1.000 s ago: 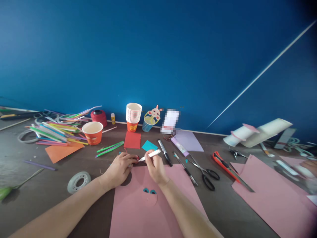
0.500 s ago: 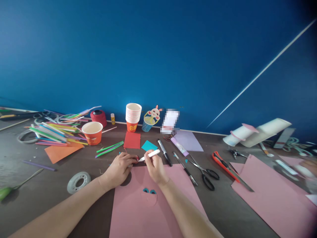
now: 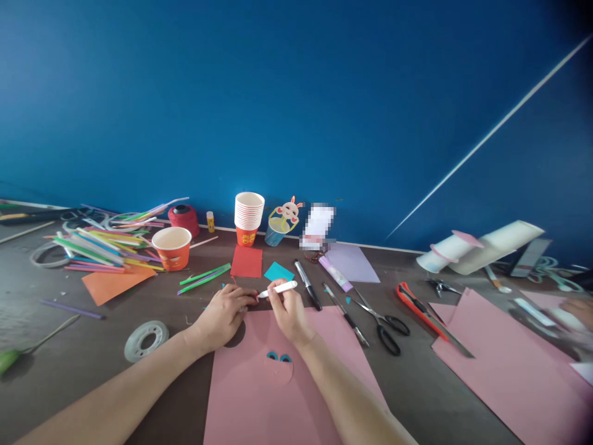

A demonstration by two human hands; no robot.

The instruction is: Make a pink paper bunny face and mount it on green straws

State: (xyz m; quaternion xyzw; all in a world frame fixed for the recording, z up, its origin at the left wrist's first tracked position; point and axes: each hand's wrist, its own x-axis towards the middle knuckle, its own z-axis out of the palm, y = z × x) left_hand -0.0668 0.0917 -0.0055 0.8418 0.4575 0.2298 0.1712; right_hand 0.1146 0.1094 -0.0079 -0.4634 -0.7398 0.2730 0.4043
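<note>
right hand [image 3: 291,314] is pinching slim white marker [image 3: 283,287] in its grip, tip pointing toward nine o'clock at small red piece [image 3: 257,296]. left hand [image 3: 223,314] is touching small red piece; can't tell if grip is pinching.

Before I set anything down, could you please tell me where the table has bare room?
One wide patch lies between the green bud, the tape roll and the left forearm. A narrower one runs below the scissors, between the central pink sheet and right-hand pink paper. It is crowded around the straws and beside the right hand, where pens lie.
</note>
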